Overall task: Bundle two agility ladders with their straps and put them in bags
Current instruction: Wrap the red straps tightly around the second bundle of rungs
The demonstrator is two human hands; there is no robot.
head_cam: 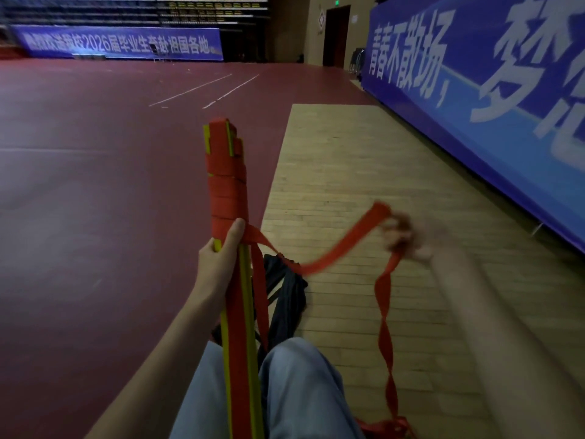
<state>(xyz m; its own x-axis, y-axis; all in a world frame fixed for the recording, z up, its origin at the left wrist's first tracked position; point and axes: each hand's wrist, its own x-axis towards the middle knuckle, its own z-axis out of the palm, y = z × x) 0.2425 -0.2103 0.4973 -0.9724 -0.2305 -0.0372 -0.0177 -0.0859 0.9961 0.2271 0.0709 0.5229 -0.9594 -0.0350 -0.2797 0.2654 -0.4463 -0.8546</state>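
Nearby, a dark bag (285,299) lies crumpled on the pale wooden floor (332,172) just past your knees (300,375). It is partly hidden behind the ladder bundle (226,172), and you cannot tell whether it holds anything. A blue banner (474,106) runs along your right, and maroon court flooring (95,153) spreads to your left. The ladder bundle is a long upright stack of flat red and yellow rungs, gripped low down by your left hand (221,251) with the fingers curled round it. A flat red webbing strap (342,245) is wound around its upper part. From there it trails, twisting, to your right hand (408,239), whose blurred fingers pinch it.
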